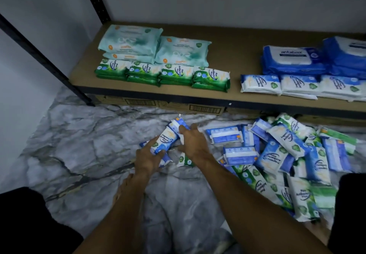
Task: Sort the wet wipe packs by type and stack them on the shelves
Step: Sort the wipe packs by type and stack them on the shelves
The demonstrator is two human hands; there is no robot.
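My left hand (147, 157) gripped a blue wipe pack (168, 137) | my right hand (193, 143) clasped its top end

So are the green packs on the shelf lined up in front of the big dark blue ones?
No, the green packs sit in front of the pale teal packs, well left of the dark blue packs.

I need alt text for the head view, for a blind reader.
The left hand and right hand grip blue-and-white wipe packs beside a mixed pile on the marble-patterned floor. The shelf behind holds sorted stacks: green packs left, blue packs right.
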